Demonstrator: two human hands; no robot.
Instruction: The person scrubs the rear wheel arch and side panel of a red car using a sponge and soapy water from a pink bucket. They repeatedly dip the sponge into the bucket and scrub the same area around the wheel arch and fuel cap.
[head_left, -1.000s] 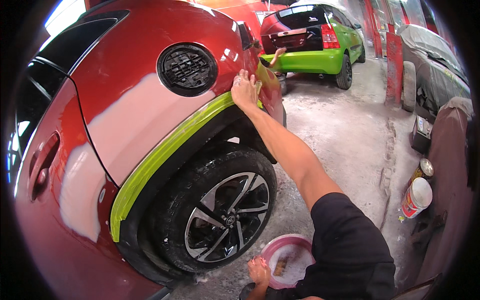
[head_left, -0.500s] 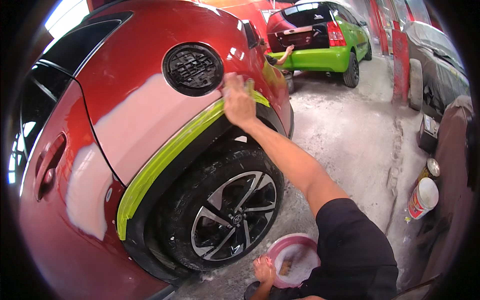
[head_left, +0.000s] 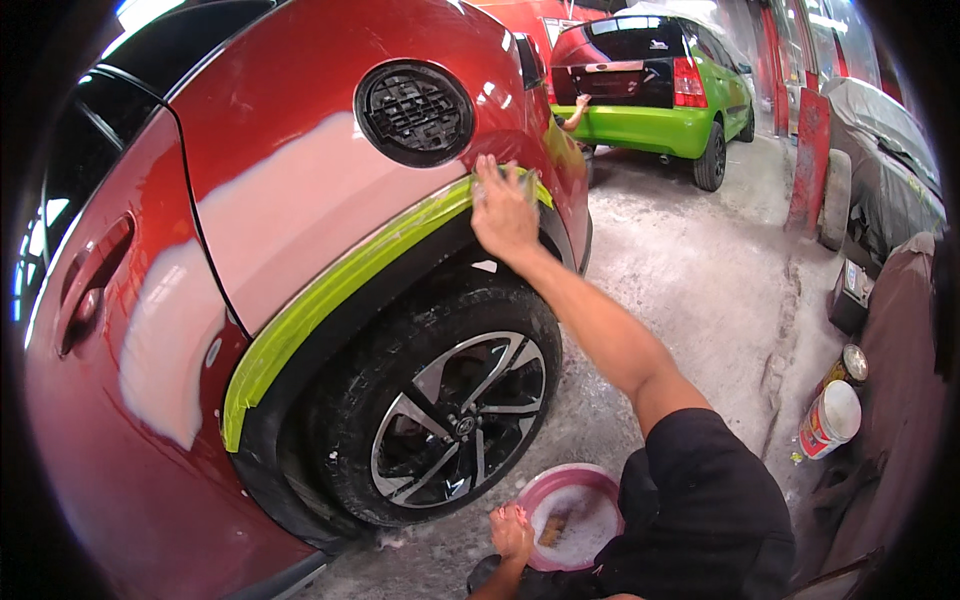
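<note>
— Head view: where's the right hand (head_left: 503,212)?
— Flat, fingers spread, pressing a sanding pad (head_left: 497,176) against the red car's rear quarter panel (head_left: 300,150), beside the green masking tape (head_left: 330,290).
— Left hand (head_left: 511,531)?
— Gripping the pink basin (head_left: 573,515) rim.

Two cars are showing: a red car (head_left: 300,200) at nine o'clock and a green car (head_left: 650,90) at one o'clock; one pink basin (head_left: 570,515) is sitting at six o'clock; two tins (head_left: 832,415) are standing at four o'clock.
</note>
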